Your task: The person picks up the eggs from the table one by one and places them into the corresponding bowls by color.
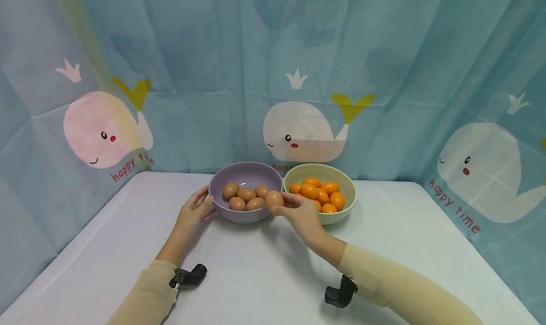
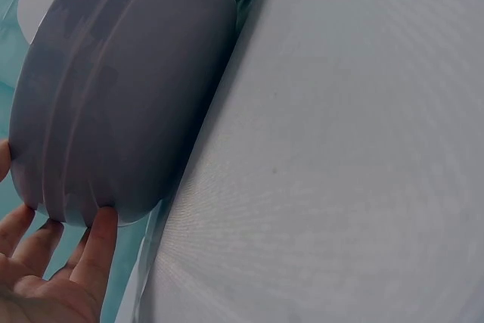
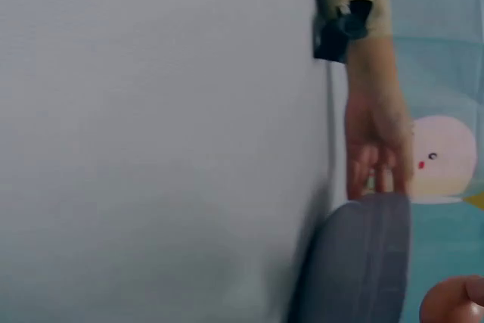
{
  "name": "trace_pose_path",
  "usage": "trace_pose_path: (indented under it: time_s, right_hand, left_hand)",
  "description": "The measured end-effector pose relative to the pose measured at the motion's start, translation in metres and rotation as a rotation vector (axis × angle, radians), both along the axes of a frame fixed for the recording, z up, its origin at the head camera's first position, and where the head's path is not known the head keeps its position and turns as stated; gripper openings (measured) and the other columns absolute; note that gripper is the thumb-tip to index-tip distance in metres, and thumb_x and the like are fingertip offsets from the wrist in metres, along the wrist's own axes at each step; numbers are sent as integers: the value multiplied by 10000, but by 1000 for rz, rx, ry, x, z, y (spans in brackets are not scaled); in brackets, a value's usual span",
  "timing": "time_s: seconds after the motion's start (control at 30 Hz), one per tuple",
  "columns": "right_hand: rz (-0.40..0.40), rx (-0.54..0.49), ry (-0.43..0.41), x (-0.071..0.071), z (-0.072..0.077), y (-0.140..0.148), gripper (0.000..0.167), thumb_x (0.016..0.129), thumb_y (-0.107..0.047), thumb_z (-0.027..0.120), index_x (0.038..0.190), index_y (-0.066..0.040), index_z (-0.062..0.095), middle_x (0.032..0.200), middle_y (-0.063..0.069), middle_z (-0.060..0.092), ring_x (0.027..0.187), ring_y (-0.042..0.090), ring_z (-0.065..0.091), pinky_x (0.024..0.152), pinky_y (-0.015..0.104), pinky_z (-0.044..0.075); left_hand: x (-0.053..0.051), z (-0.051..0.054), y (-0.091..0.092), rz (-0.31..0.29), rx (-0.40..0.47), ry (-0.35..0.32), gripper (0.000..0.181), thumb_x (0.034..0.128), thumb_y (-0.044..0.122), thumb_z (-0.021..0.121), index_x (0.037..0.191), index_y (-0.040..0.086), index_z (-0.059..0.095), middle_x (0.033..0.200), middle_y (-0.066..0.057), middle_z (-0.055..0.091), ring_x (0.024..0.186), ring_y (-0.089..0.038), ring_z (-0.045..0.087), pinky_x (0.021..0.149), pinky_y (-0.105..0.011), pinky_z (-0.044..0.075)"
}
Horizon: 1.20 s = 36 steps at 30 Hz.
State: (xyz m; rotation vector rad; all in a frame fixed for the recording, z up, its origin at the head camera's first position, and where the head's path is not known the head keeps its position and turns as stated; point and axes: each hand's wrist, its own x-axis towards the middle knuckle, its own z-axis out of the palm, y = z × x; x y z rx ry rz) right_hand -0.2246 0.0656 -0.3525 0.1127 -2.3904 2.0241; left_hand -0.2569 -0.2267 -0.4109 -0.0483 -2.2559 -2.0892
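A purple bowl (image 1: 245, 216) holds several brown eggs (image 1: 246, 194). My left hand (image 1: 194, 211) rests against its left side; in the left wrist view the spread fingertips (image 2: 106, 213) touch the bowl's outer wall. My right hand (image 1: 304, 216) pinches a brown egg (image 1: 274, 200) between thumb and fingers, at the right rim of the purple bowl. Behind that hand stands a pale green bowl (image 1: 350, 199) with several oval orange fruits (image 1: 330, 187), some hidden by the hand. The right wrist view shows the pinched egg (image 3: 446, 304) only in part, at the bottom right corner.
Both bowls stand side by side near the back edge of a white table (image 1: 256, 277). A blue curtain (image 1: 204, 78) printed with whales hangs behind and at the sides. Black wrist cameras (image 1: 189, 275) jut from both sleeves above the tabletop.
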Motion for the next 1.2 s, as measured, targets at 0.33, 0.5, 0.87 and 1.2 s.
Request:
trace_pose_path:
  time_s: [0.33, 0.5, 0.87, 1.2]
  right_hand:
    - [163, 23, -4, -25, 16, -39, 454, 845, -252, 800, 1268, -124, 695, 1260, 52, 706, 1188, 192, 637, 1033, 358, 558]
    - [203, 44, -39, -38, 15, -58, 436, 836, -281, 809, 1245, -159, 715, 1225, 25, 720, 1111, 165, 672, 984, 361, 587]
    - [163, 214, 24, -70, 3, -92, 378, 774, -238, 864, 1121, -116, 774, 1050, 50, 777, 838, 149, 701, 707, 220, 610]
    - [180, 353, 91, -82, -6, -112, 379, 781, -300, 855, 1119, -150, 776, 1089, -4, 770, 996, 98, 682, 847, 236, 594]
  left_hand:
    - [-1, 0, -1, 1, 37, 15, 650, 1032, 297, 544, 1576, 83, 260, 1659, -72, 227, 1497, -237, 310, 977, -177, 551]
    - [0, -1, -1, 5, 35, 11, 641, 1032, 282, 545, 1574, 85, 266, 1654, -71, 246, 1484, -240, 336, 978, -178, 551]
    - [0, -2, -1, 1, 39, 12, 632, 1035, 261, 542, 1572, 75, 266, 1655, -72, 243, 1493, -248, 322, 998, -197, 547]
    - [-2, -4, -1, 4, 47, 13, 634, 1033, 267, 547, 1570, 73, 271, 1652, -76, 249, 1492, -246, 323, 982, -187, 552]
